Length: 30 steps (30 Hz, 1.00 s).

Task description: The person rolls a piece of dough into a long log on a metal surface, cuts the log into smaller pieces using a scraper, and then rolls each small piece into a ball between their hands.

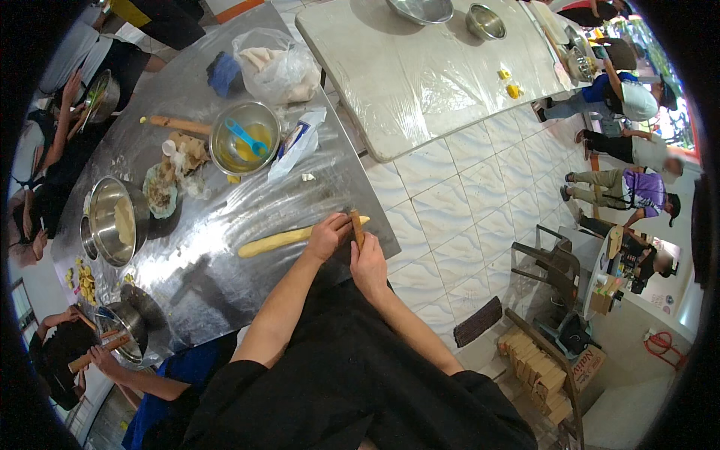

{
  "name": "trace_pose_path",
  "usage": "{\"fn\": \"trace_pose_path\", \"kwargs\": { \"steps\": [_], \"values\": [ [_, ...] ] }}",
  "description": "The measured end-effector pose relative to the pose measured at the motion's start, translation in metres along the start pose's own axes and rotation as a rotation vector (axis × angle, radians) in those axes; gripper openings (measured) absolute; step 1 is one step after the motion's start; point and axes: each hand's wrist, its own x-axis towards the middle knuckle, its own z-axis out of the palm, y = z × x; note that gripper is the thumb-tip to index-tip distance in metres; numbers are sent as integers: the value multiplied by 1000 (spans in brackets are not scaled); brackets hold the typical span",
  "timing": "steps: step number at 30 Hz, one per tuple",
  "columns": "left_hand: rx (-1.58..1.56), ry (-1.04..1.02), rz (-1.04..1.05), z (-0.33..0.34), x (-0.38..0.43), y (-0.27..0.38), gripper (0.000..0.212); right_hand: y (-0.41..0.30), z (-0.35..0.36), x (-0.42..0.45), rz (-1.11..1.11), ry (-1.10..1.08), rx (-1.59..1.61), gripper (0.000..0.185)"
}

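Note:
A long roll of yellow dough [275, 242] lies on the stainless steel table [225, 281] in front of me. My left hand [328, 236] rests on the dough near its right end, fingers bent over it. My right hand [368, 263] grips a short tool with a wooden handle [358, 225], which stands across the dough beside my left fingertips. Its blade, if it has one, cannot be made out. The tip of the dough shows just beyond the tool, close to the table's right edge.
A steel bowl [218, 160] with yellow liquid and a blue tool, a rolling pin [180, 125], a plastic bag [275, 67] and a bowl with dough [95, 225] stand farther off. A plastic-covered table [394, 84] is at the upper right. Co-workers are along the left side.

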Motion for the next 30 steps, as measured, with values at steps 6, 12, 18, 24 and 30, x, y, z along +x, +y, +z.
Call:
{"fn": "trace_pose_path", "kwargs": {
  "steps": [6, 12, 18, 24, 30],
  "values": [
    [-50, -14, -33, 4, -4, -5, 45, -1, -1, 1, 19, -35, -14, 29],
    [-1016, -116, -874, -2, 3, 7, 25, -3, -2, 1, 13, -32, -32, 27],
    [-447, 4, -229, -8, 5, 3, 24, -3, -1, 1, 33, -48, -30, 26],
    [-306, 38, -80, -5, 1, -3, 25, -5, 0, 2, 28, -39, -30, 26],
    [-1272, -52, -855, 9, -7, -3, 27, -4, 2, 3, -14, -11, -22, 27]
  ]
}}
